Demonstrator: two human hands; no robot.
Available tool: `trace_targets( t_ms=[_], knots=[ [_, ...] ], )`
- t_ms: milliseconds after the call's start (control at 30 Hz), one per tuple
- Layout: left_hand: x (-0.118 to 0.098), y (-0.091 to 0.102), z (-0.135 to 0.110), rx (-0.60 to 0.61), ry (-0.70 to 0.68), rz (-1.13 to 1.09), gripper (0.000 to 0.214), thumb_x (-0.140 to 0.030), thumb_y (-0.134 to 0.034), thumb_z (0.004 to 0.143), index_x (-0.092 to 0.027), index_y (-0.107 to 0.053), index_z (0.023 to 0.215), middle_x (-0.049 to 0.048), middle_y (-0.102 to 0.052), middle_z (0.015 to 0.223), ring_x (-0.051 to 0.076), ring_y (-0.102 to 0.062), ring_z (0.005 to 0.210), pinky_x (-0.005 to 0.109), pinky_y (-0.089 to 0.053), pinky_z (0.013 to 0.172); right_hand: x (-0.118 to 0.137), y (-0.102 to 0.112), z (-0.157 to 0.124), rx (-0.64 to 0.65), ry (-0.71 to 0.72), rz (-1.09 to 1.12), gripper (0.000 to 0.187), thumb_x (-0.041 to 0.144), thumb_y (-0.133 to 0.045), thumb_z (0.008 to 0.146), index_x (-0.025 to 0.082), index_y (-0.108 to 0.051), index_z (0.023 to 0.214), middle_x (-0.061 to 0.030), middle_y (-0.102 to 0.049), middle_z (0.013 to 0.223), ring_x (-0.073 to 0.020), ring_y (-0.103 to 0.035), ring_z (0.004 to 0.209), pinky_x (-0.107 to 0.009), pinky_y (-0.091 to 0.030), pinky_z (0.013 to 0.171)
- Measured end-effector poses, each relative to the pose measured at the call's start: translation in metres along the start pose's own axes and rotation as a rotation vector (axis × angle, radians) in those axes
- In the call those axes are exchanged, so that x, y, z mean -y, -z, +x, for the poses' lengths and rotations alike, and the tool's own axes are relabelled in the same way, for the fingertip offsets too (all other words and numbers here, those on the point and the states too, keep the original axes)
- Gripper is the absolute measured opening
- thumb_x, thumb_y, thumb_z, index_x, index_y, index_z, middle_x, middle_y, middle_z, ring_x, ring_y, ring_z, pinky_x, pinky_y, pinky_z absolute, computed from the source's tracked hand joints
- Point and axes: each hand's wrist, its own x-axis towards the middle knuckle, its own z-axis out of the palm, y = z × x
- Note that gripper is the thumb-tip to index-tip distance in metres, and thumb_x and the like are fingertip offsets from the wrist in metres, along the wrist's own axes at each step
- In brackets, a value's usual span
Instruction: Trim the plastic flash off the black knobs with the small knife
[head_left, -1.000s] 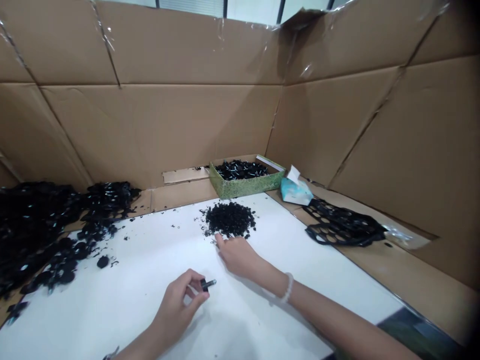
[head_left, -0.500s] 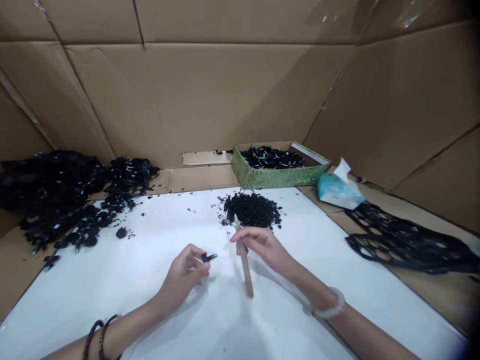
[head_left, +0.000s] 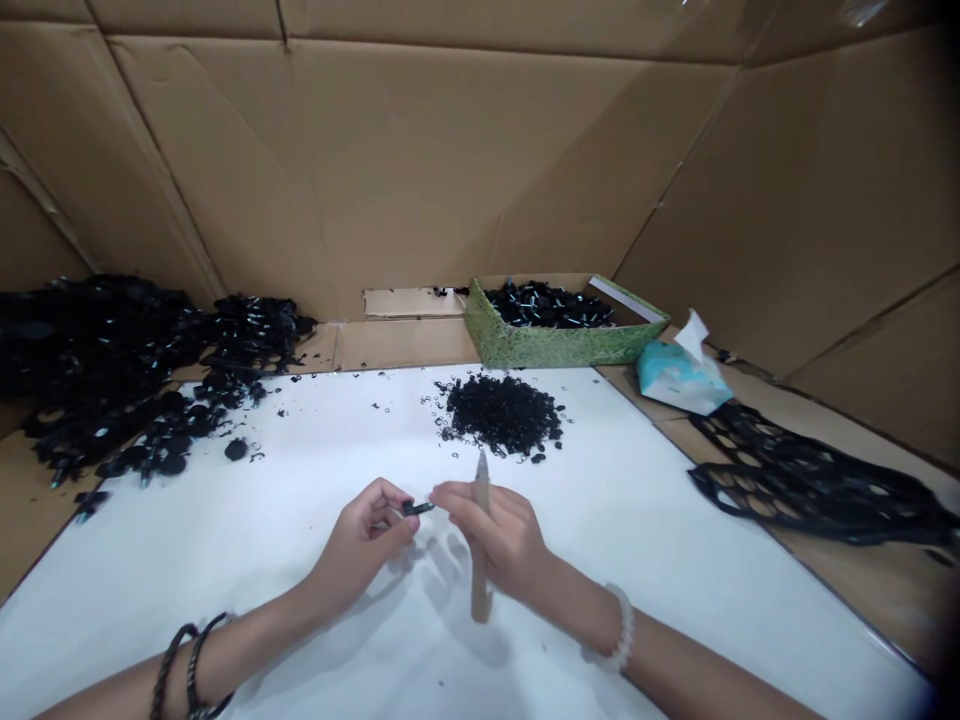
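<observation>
My left hand (head_left: 365, 538) pinches a small black part with a metal pin (head_left: 417, 508), its tip pointing right. My right hand (head_left: 496, 538) is closed round a thin wooden stick (head_left: 480, 560) held upright, and its fingertips meet the tip of the small part. Both hands hover over the white table sheet (head_left: 300, 600). Just beyond them lies a heap of tiny black rings (head_left: 501, 414).
A green box (head_left: 555, 345) of black parts stands at the back. A large pile of black parts (head_left: 120, 370) covers the left. A tissue pack (head_left: 675, 375) and black perforated frames (head_left: 810, 485) lie on the right. Cardboard walls surround the table.
My right hand drew back from the ring heap with the wooden stick and came to the small part in my left hand. The view tilted down.
</observation>
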Motion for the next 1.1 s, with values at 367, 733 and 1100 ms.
trace_targets(
  t_ms=[367, 733, 1100],
  knots=[
    [-0.003, 0.000, 0.000, 0.057, 0.021, 0.003, 0.027, -0.042, -0.060, 0.078, -0.017, -0.050, 0.075, -0.0012, -0.057, 0.064, 0.010, -0.050, 0.054, 0.022, -0.041, 0.054, 0.003, -0.001, 0.004, -0.042, 0.184, -0.240, 0.011, 0.010, -0.057, 0.079, 0.017, -0.056, 0.087, -0.0057, -0.069, 0.090, -0.0154, -0.061, 0.071, -0.026, -0.046, 0.059],
    [-0.005, -0.001, -0.001, 0.072, 0.055, 0.005, 0.034, -0.044, -0.053, 0.083, -0.015, -0.048, 0.065, 0.0001, -0.060, 0.057, 0.007, -0.048, 0.047, 0.019, -0.038, 0.048, 0.007, 0.001, 0.010, -0.103, 0.278, -0.217, 0.009, 0.008, -0.055, 0.080, 0.017, -0.056, 0.082, -0.0059, -0.069, 0.087, -0.0152, -0.060, 0.068, -0.027, -0.047, 0.056],
    [-0.004, 0.001, -0.001, 0.060, 0.068, -0.014, 0.028, -0.042, -0.056, 0.081, -0.016, -0.050, 0.072, 0.0021, -0.065, 0.067, 0.009, -0.055, 0.054, 0.021, -0.043, 0.053, -0.029, 0.019, 0.015, -0.224, -0.172, -0.201, 0.018, 0.013, -0.055, 0.082, 0.019, -0.060, 0.099, -0.0092, -0.067, 0.094, -0.0223, -0.059, 0.088, -0.036, -0.049, 0.074]
  ],
)
